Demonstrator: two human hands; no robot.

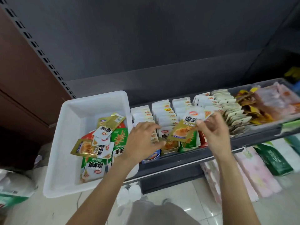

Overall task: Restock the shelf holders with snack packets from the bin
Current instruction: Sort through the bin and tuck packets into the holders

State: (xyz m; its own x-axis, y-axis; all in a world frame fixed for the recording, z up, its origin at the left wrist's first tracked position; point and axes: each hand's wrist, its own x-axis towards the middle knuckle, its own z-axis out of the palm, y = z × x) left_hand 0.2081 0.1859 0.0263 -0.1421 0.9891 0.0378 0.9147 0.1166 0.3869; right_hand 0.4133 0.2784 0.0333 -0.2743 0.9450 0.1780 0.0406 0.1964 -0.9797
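A white plastic bin (68, 127) stands on the left end of the dark shelf, with several gold, green, red and white snack packets (100, 143) heaped inside. Cardboard shelf holders (168, 150) full of upright packets run in rows to its right. My right hand (212, 127) pinches a gold-and-white snack packet (186, 125) above the holders. Just right of the bin, my left hand (142, 140) reaches into the front of the holder rows with curled fingers touching the packets there; whether it grips one is unclear.
A grey tray (267, 120) with yellow and pink packets sits at the shelf's right end. Below the shelf lie pink and green packages (259, 168). A perforated upright (40, 52) and a brown panel stand to the left. Tiled floor lies below.
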